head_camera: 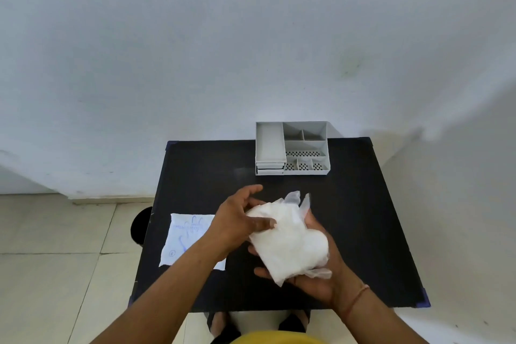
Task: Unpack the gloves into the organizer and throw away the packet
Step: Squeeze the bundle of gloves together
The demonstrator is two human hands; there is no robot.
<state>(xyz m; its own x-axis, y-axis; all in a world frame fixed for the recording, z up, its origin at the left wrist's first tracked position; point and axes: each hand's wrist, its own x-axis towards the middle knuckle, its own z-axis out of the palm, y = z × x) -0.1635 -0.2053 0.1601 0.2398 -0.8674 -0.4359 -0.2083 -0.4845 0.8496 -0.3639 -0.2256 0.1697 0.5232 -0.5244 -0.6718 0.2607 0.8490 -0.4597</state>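
Nearest the camera, the right hand point(315, 282) cradles a bundle of white gloves point(287, 240) from below, its fingers curled up around it, above the black bench point(363, 232). The left hand point(240, 220) presses on the bundle's top, thumb and fingers pinching it. The flat packet point(184, 237) lies at the bench's left edge. Farther back stands the grey organizer point(291, 148).

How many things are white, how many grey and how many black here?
White: 2, the bundle of gloves and the packet
Grey: 1, the organizer
Black: 1, the table
Total: 4
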